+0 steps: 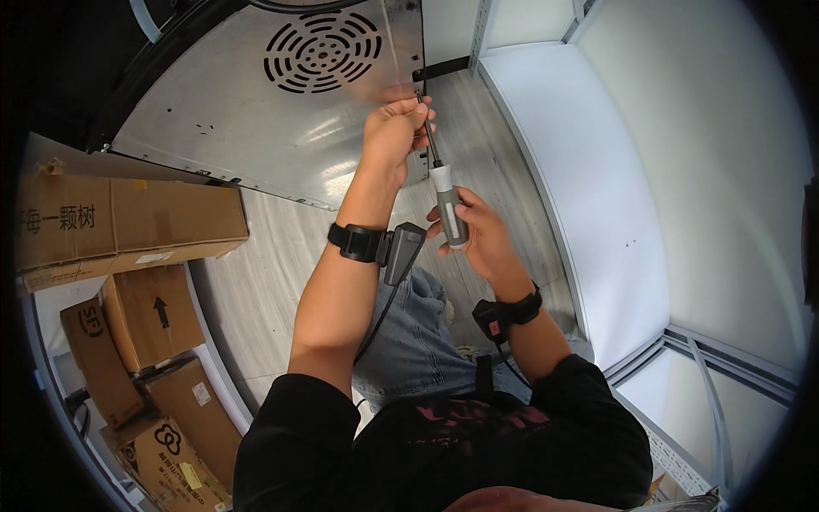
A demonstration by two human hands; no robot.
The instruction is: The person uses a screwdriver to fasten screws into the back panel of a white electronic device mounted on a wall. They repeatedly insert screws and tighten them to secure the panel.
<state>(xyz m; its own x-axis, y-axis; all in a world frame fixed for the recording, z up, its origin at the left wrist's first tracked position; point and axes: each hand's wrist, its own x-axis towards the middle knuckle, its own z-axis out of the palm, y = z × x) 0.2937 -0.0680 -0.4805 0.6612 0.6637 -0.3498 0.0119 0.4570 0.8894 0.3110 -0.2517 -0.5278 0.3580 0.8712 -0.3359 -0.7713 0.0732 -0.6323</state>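
Observation:
My right hand (482,232) is wrapped round the grey and white handle of a screwdriver (449,209). Its dark shaft slants up and away to the edge of a large bare metal panel (247,128). There my left hand (394,132) is closed, its thumb and fingers pinching the shaft close to the tip. The tip meets the panel's right edge near a small dark spot; whether a screw sits there is too small to tell. A round pattern of vent slots (322,53) is cut into the panel above my left hand.
Cardboard boxes (162,222) are stacked on a shelf at the left. White shelving (589,179) runs down the right side, close to my right arm. Grey wood-look floor (503,136) lies between. Cables hang from the black devices strapped to my wrists.

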